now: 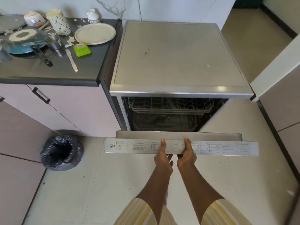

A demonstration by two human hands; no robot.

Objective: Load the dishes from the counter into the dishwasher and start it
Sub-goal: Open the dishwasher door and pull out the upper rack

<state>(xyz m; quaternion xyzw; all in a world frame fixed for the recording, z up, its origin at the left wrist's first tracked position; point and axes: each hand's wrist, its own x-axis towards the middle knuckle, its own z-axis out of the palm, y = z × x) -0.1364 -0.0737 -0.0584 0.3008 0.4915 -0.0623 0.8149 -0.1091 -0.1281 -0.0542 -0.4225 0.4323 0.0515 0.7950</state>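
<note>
The steel dishwasher point(178, 54) stands right of the dark counter point(48, 73). Its door point(129, 146) hangs partly lowered, top edge toward me, and wire racks point(170, 106) show inside. My left hand point(163, 155) and my right hand point(186, 154) both grip the door's top edge near its middle, thumbs on top. Dirty dishes lie on the counter: a cream plate point(95, 34), a patterned cup point(59, 21), a floral bowl point(34, 18), a green square dish point(82, 49), a steel cup point(55, 44), a blue pan point(24, 44), a spoon point(71, 60).
A black-bagged bin point(61, 152) sits on the tiled floor left of the door. Cabinet doors with dark handles point(40, 95) run under the counter. A white jar point(92, 15) stands at the counter's back. More cabinets point(284, 103) close in on the right.
</note>
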